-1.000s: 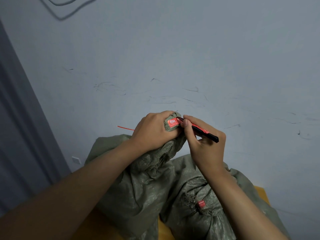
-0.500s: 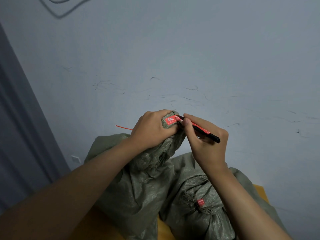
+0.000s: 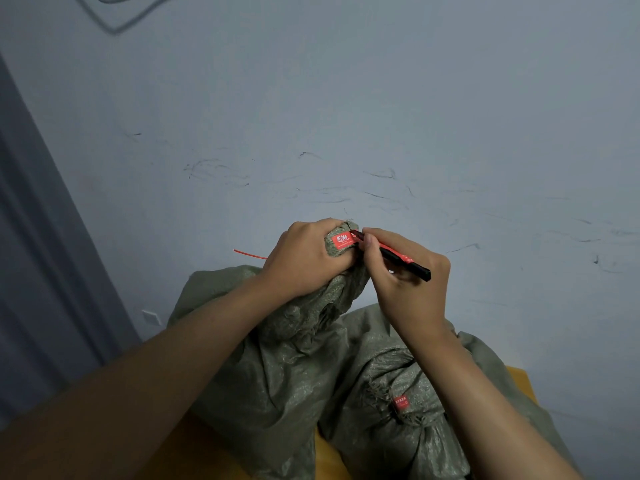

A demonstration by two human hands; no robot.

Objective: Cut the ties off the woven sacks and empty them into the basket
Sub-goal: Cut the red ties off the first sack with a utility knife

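Left hand (image 3: pixel 304 258) fingers curled tight round the bunched neck of the nearer woven sack (image 3: pixel 277 368), gripping it just below the red tie tag (image 3: pixel 342 240); fingertips hidden behind the fabric. Thin red tie tail (image 3: pixel 250 253) sticks out to the left past the knuckles. Right hand (image 3: pixel 405 289) fingers closed in a pen-style grip on a red and black utility knife (image 3: pixel 398 257), thumb and index pinching near the front end. Knife tip sits right against the tag at the top of the neck; blade itself too small to make out, can't tell if it touches the tie.

2 green woven sacks visible, both bulging and gathered shut, contents not visible. Second sack (image 3: pixel 398 427) sits lower right, touching the first, with its own red tag (image 3: pixel 400 402) at a tied neck; right forearm crosses over part of it. Both sacks rest on a yellow-orange surface (image 3: pixel 517 382), mostly covered, only slivers showing at bottom centre and right edge; can't tell if it is a tabletop or a basket rim. Lower edges of both sacks cut off by the frame.

Behind: pale scuffed wall (image 3: pixel 346 98), dark cable loop (image 3: pixel 117 26) at top left, grey curtain or door edge (image 3: pixel 41 237) on the left, small white wall plate (image 3: pixel 151 317).
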